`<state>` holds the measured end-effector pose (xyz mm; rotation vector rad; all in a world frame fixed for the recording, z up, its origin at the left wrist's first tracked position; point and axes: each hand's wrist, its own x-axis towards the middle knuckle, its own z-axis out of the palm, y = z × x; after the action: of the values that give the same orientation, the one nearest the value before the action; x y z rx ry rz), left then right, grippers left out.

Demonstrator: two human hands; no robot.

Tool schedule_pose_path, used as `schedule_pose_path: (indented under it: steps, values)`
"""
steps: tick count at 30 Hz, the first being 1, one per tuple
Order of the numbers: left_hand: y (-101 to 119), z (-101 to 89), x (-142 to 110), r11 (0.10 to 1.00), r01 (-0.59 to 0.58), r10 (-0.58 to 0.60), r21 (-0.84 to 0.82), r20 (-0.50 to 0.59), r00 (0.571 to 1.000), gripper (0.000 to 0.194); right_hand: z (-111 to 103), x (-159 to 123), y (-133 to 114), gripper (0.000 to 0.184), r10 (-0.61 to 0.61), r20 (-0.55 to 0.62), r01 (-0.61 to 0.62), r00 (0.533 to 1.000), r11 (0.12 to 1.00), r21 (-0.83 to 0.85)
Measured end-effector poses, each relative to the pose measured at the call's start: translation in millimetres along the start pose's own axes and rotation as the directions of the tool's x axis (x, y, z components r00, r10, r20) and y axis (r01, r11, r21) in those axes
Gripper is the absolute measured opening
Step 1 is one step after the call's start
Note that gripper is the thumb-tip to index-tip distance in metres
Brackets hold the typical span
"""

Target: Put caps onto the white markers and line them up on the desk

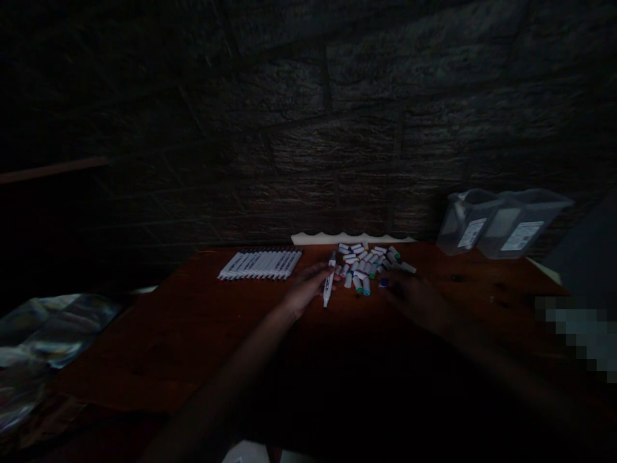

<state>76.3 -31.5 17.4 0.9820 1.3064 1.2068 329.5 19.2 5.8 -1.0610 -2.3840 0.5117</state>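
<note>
My left hand [311, 284] is closed around a white marker [328, 289], which points down toward me with its printed barrel facing up. Right beside it lies a loose pile of marker caps [367, 262], white with coloured ends in green, blue, purple and other shades. At the pile's right edge, my right hand [414, 297] has its fingers pinched on a cap with a dark blue end [384, 282]; deep shadow hides part of those fingers. A neat row of white markers [260, 264] lies side by side to the left of my left hand.
Two clear plastic bins [518, 225] with labels stand at the back right of the wooden table [193, 341]. A white wavy-edged strip [351, 238] runs along the dark brick wall [308, 141]. Shiny plastic wrapping [53, 331] lies left of the table.
</note>
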Motion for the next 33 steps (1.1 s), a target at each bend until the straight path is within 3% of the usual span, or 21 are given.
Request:
schedule_pose_path:
  steps: [8, 18, 27, 33]
  values:
    - [-1.1, 0.0, 0.5, 1.000, 0.000, 0.001, -0.010, 0.003, 1.000, 0.032, 2.2, -0.8, 3.0, 0.027, -0.006, -0.077, 0.010, 0.997, 0.999, 0.044]
    - [0.7, 1.6, -0.6, 1.000, -0.002, 0.002, 0.015, -0.003, 1.000, 0.034, 3.9, -0.5, 3.9, 0.021, -0.019, -0.066, 0.021, 0.998, 0.999, 0.031]
    - [0.7, 2.3, -1.1, 1.000, -0.008, 0.007, 0.027, 0.015, 1.000, 0.035, 2.3, -0.1, 0.1, 0.017, 0.033, 0.021, -0.034, 0.999, 0.998, 0.050]
    - [-0.3, 2.3, -0.6, 0.997, -0.022, 0.021, 0.073, 0.012, 1.000, 0.037, 1.3, 0.2, -1.7, 0.018, 0.022, 0.001, -0.022, 1.000, 0.996, 0.085]
